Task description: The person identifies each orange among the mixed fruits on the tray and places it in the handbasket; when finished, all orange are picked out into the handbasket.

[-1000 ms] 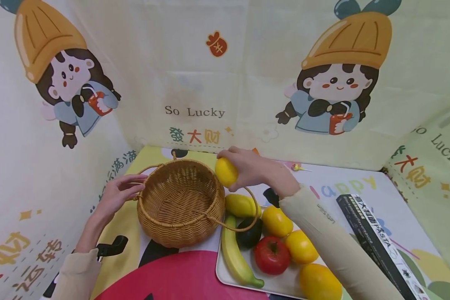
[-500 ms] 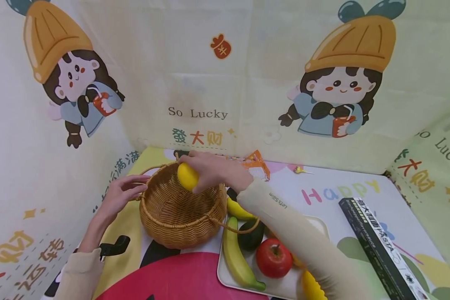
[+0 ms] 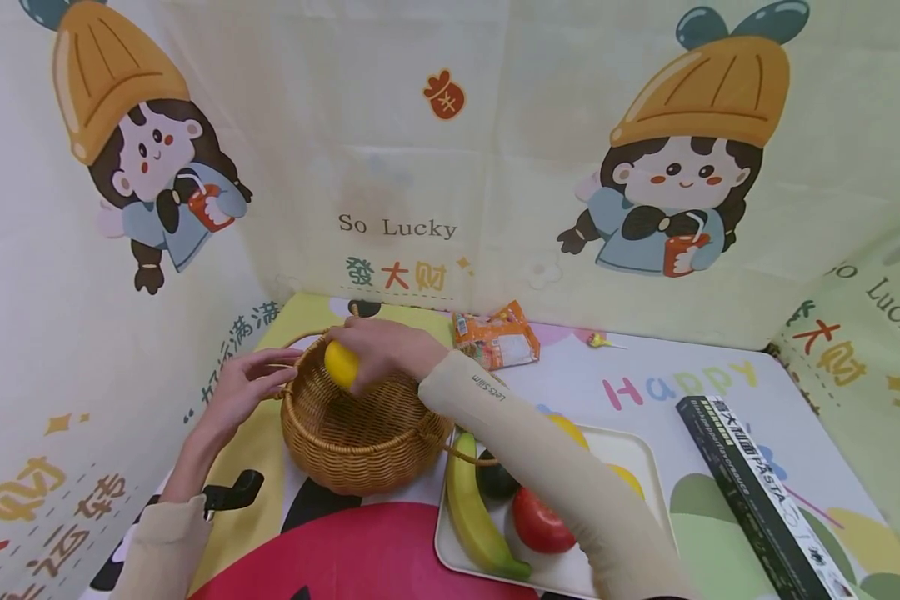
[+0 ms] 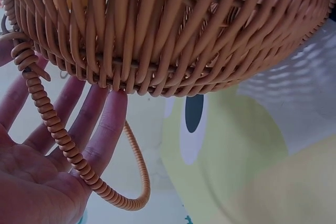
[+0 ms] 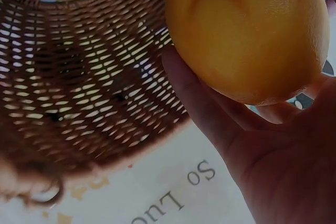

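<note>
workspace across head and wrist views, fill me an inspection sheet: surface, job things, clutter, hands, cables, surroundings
Surface: table cover with coloured prints, including a large red area.
Job things: wicker basket, upright; yellow fruit at its opening.
Clutter: white tray with banana, red apple, a dark green fruit and others partly hidden by the sleeve; orange packet, lollipop, pasta box.
Hands: right hand holds the yellow fruit; left hand touches the basket with extended fingers.
Cables: nothing seen.
Surroundings: pale backdrop with cartoon figures and lettering.
</note>
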{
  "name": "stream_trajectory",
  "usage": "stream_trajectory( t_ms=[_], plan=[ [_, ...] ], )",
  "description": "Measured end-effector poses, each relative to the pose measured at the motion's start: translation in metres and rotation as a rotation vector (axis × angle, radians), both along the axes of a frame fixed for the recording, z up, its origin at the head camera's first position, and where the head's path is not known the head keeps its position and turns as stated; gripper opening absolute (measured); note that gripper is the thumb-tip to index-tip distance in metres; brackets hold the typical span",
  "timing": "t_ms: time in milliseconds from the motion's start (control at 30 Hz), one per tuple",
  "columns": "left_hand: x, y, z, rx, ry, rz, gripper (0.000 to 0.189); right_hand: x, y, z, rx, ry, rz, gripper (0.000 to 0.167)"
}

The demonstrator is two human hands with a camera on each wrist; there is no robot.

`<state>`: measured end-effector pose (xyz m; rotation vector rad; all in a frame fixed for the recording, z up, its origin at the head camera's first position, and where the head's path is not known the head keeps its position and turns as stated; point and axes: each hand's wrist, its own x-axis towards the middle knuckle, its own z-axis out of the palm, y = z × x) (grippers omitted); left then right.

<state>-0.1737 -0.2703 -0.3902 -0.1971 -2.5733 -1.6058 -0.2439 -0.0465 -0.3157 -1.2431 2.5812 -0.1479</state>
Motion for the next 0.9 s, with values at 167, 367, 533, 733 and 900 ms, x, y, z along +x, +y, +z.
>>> stream_trajectory(
  t_ms=[167, 367, 533, 733, 900],
  plan=[
    [0.001, 0.0, -0.002, -0.01, 0.004, 0.0, 0.039, -0.002, -0.012, -0.006, 0.035, -0.007, 0.016, 0.079],
    [0.0, 0.0, -0.002, -0.022, 0.008, 0.0, 0.038, -0.006, -0.02, -0.017, 0.141, -0.013, -0.031, 0.084],
    [0.0, 0.0, -0.004, -0.022, 0.01, -0.007, 0.038, -0.005, -0.024, -0.025, 0.193, -0.035, -0.059, 0.078],
    [0.0, 0.0, -0.004, -0.021, 0.027, 0.003, 0.037, -0.003, -0.026, -0.028, 0.228, -0.047, -0.09, 0.071],
    [-0.001, 0.0, -0.006, -0.014, 0.04, 0.013, 0.036, -0.003, -0.028, -0.031, 0.257, -0.061, -0.063, 0.064]
  ],
)
